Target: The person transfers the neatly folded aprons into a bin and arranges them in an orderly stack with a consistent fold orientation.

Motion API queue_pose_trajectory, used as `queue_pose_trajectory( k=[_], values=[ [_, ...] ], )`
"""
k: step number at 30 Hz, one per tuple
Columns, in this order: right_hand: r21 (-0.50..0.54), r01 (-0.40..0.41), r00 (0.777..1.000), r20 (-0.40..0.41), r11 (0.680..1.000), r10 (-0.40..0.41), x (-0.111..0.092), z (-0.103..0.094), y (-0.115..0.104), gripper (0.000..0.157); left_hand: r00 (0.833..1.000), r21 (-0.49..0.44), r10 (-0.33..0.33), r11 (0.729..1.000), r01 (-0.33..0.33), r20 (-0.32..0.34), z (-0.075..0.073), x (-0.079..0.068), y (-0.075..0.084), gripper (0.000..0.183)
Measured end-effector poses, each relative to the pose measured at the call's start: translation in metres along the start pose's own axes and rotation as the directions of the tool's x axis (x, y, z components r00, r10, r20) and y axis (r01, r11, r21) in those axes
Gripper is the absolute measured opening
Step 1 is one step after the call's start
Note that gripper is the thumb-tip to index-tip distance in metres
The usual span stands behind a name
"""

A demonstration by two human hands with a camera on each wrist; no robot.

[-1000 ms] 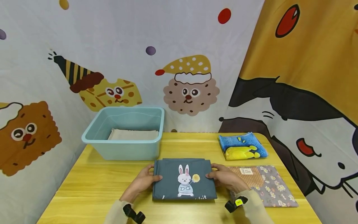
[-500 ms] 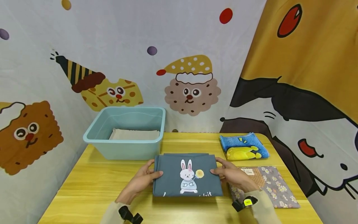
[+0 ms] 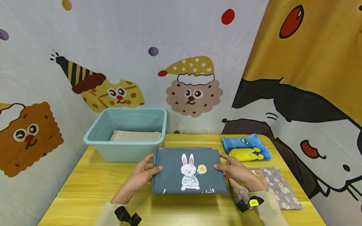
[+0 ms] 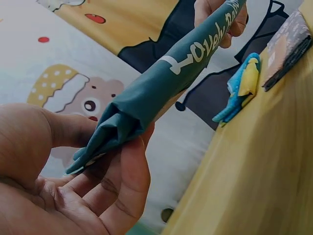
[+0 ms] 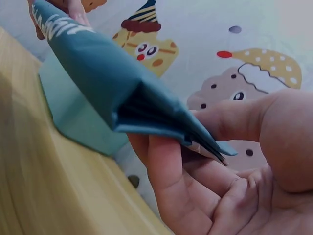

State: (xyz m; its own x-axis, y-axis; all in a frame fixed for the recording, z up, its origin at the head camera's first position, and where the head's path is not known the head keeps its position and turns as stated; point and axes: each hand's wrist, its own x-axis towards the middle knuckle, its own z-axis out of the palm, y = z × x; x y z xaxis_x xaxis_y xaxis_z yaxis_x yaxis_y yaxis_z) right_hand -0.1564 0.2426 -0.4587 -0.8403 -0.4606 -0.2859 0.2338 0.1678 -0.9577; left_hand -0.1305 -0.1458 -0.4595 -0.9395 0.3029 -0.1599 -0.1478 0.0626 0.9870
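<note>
Now the folded dark cloth [image 3: 199,183] hangs higher off the tabletop [image 3: 99,185] than it did a second ago, and slightly farther from the wearer, so the work appears to have passed from gripping to carrying. It lies between the left hand [image 3: 138,175] and the right hand [image 3: 238,172], each pinching one short end, thumb on the upper face and fingers beneath.

Its long axis runs from hand to hand; the rabbit print [image 3: 190,174] faces up toward the wearer, ears pointing away, with lettering [image 3: 208,191] along the near edge.

Beyond the left hand stands the basin [image 3: 131,153], a pale cloth [image 3: 135,136] inside. Just past the right hand lies a blue-and-yellow cloth [image 3: 246,147]; a floral cloth [image 3: 278,185] lies partly hidden behind that hand and wrist.
</note>
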Motion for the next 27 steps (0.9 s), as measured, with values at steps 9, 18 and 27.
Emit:
queue_pose_trajectory(
  k=[9,18,27],
  values=[
    [0.026,0.05,0.999,-0.017,0.998,-0.05,0.004,0.006,-0.024,0.077,1.0,0.02,0.015,1.0,-0.014,-0.017,-0.01,-0.001,0.017,0.068],
    [0.029,0.066,0.998,0.002,0.997,-0.066,0.002,0.006,-0.041,0.076,1.0,0.007,-0.004,1.0,0.004,-0.03,-0.008,-0.005,0.024,0.067],
    [0.009,0.079,0.997,-0.019,0.997,-0.079,-0.003,0.008,-0.055,0.084,0.996,0.028,0.021,0.999,-0.019,-0.084,-0.007,-0.014,0.046,0.067]
  ],
)
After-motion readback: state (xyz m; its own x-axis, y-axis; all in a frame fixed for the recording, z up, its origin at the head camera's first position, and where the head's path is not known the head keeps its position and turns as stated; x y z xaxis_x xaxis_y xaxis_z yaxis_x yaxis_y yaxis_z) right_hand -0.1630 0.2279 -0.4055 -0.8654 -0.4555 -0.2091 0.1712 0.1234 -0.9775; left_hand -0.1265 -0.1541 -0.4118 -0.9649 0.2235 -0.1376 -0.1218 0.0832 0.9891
